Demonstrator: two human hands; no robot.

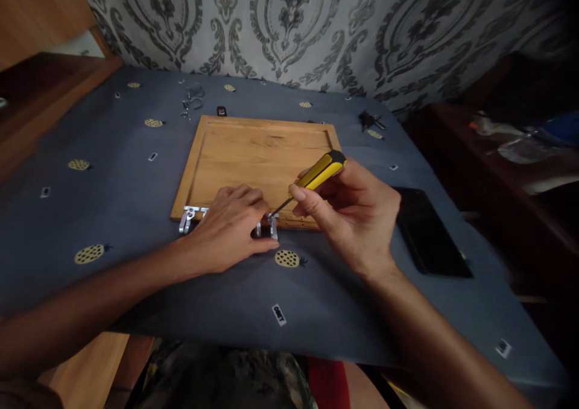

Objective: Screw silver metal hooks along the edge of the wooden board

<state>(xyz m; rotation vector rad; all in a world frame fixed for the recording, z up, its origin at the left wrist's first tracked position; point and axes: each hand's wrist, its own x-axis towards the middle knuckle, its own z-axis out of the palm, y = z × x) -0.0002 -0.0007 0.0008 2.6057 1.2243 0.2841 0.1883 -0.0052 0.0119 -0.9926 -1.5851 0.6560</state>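
Note:
A wooden panel (253, 155) with a raised frame lies flat on the table. Silver metal hinges sit along its near edge, one at the left (186, 219) and one further right (274, 227). My left hand (230, 225) rests over that edge, its fingers bent on the wood and its thumb against the right hinge. Part of the hardware is hidden under this hand. Between the thumb and fingers of my right hand (357, 216) is a yellow and black screwdriver (322, 171), slanted down to the left. Its tip meets the right hinge.
A dark tablecloth (113, 174) printed with pineapples covers the table. A black phone or tablet (432, 234) lies right of my right hand. Small metal pieces (193, 102), a small black object (221, 111) and a black clip-like item (371, 120) lie towards the back. Patterned fabric (289, 23) hangs behind.

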